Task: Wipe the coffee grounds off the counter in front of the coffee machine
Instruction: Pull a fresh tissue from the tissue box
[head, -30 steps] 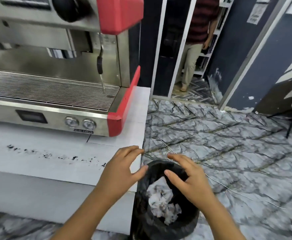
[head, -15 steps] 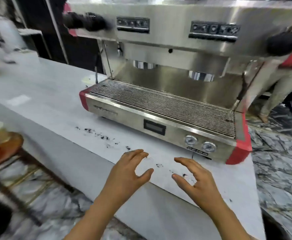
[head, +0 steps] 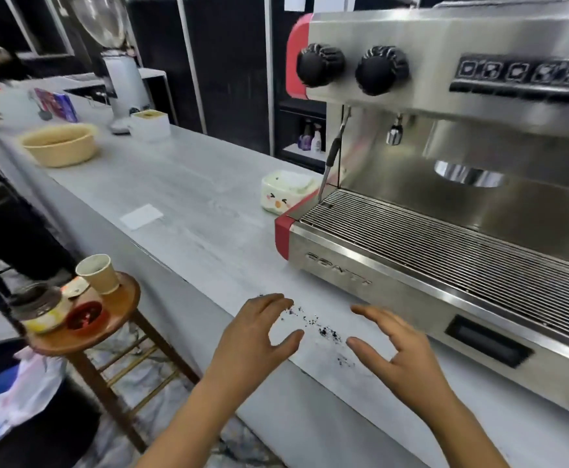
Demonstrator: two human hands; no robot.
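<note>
Head view shows my empty left hand (head: 254, 336) and right hand (head: 399, 352), fingers spread, flanking gritty black coffee grounds (head: 313, 324) on the pale streaked desk (head: 188, 197) before the brushed-steel, red-cornered coffee machine (head: 445, 204).

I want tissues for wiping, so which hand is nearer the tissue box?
Left. The left hand hovers at the counter edge, on the side toward the tissue box beside the machine; the right hand is farther over.
</note>
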